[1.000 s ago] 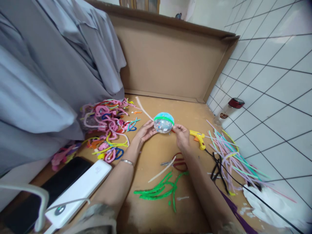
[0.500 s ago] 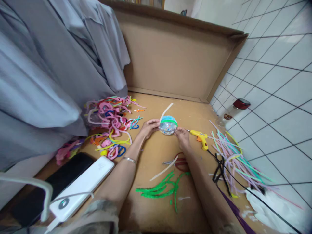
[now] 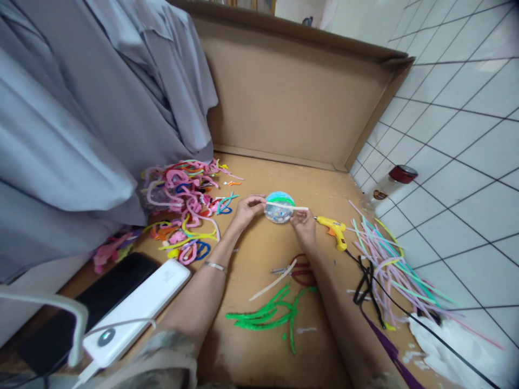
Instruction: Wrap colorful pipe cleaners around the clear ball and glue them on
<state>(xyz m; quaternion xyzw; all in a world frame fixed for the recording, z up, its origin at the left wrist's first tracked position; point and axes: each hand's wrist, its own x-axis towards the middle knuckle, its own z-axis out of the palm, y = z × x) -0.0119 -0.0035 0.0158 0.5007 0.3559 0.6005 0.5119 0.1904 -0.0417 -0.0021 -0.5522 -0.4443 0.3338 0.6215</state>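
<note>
A round clear ball [image 3: 279,214] with a blue top and a green band sits between my two hands. Across its front, just under the green, lies a cream pipe cleaner [image 3: 286,206]. My left hand [image 3: 250,209] pinches the strip's left end against the ball's side. At the right, my right hand [image 3: 303,220] is closed by the ball's lower right edge, with the strip's other end over its fingertips. Below lie a second cream strip [image 3: 275,280], red-handled scissors [image 3: 302,270] partly behind my right forearm, and green pipe cleaners [image 3: 263,316].
A yellow glue gun [image 3: 334,229] lies right of my right hand, its cord running to the lower right. Pastel pipe cleaners [image 3: 389,259] and a red-lidded jar [image 3: 389,186] are further right. Colourful pieces [image 3: 182,200], a white power bank [image 3: 138,308] and grey cloth [image 3: 101,108] occupy the left.
The cream strip, which stuck up from the ball's left side, has swung down to the right and now crosses the ball's front. My right hand has shifted slightly to reach its end.
</note>
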